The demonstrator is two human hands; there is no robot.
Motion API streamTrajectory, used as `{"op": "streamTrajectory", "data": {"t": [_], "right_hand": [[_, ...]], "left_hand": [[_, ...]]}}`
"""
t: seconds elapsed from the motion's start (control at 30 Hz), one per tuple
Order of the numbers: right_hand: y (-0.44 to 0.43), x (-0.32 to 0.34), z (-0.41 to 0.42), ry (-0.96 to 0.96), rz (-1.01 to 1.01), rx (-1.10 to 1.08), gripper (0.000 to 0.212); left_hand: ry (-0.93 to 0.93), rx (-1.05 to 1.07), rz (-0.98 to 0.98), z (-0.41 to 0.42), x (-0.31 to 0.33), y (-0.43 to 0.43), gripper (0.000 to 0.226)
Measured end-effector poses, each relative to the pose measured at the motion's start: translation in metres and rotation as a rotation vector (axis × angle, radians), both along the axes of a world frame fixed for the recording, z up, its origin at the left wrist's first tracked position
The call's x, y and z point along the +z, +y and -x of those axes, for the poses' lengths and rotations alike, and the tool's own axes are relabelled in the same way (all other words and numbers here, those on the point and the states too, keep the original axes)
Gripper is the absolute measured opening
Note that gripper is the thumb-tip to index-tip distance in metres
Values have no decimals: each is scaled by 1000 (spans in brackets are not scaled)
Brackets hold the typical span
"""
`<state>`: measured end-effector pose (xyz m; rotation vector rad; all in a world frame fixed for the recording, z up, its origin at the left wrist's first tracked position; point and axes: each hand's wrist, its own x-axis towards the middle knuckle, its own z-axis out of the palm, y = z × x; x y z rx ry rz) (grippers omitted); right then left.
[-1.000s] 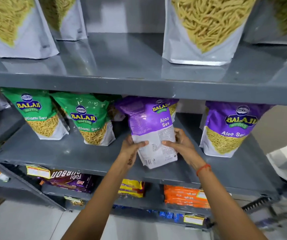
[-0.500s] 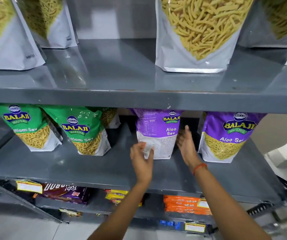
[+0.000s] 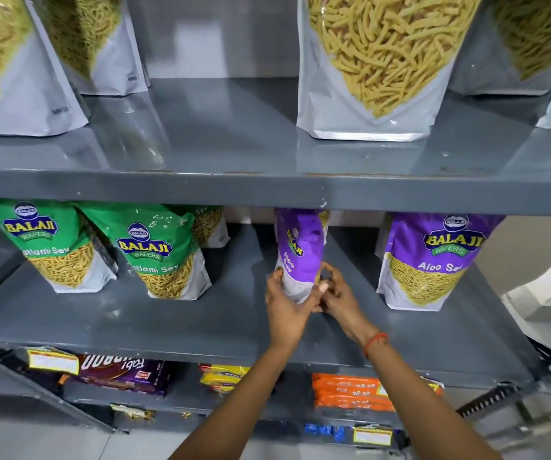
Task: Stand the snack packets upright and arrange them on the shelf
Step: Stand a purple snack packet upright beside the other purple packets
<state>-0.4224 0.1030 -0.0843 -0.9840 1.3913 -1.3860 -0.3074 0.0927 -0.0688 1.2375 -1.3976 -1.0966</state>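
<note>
A purple Aloo Sev packet (image 3: pixel 300 247) stands upright on the grey middle shelf (image 3: pixel 154 323), turned edge-on toward me. My left hand (image 3: pixel 285 307) grips its lower left side and my right hand (image 3: pixel 339 298) holds its lower right side. Another purple Aloo Sev packet (image 3: pixel 432 260) stands upright to the right. Two green Ratlami Sev packets (image 3: pixel 53 244) (image 3: pixel 161 254) stand upright to the left, with a third (image 3: pixel 209 224) partly hidden behind them.
The upper shelf (image 3: pixel 234 137) carries large white pouches of yellow sticks (image 3: pixel 370 68). The lower shelf holds a purple biscuit pack (image 3: pixel 124 373), yellow packs (image 3: pixel 222 376) and orange packs (image 3: pixel 350 391). The upper shelf's front lip hangs just above the packet tops.
Both hands let go of the purple packet half a second ago, then took hold of it again. The packet has turned from back-facing to edge-on.
</note>
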Motion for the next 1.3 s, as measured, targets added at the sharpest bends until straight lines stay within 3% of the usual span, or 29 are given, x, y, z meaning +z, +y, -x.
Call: {"op": "streamTrajectory", "data": {"t": [0.13, 0.3, 0.4, 0.47, 0.57, 0.73, 0.87, 1.23, 1.3], "right_hand": [[7, -5, 0, 116, -17, 12, 40], [6, -6, 12, 134, -32, -158, 32], [2, -2, 25, 116, -5, -232, 59], [-1, 0, 33, 161, -17, -111, 82], [-3, 0, 41, 225, -59, 50, 92], [1, -11, 32, 139, -100, -5, 81], [1, -12, 20, 116, -78, -50, 79], [1, -2, 9, 160, -138, -65, 77], [3, 0, 9, 177, -142, -34, 78]], "left_hand": [[-111, 118, 27, 0, -2, -10, 71], [-82, -18, 7, -19, -2, -30, 41], [93, -309, -126, -38, 4, -50, 34], [194, -502, -244, -48, 10, -65, 36], [288, -660, -333, -53, 9, -75, 33], [233, -419, -233, -50, -16, -61, 43], [177, -459, -211, -52, -24, -64, 56], [118, -527, -222, -59, -23, -76, 55], [38, -507, -202, -58, -20, -73, 68]]}}
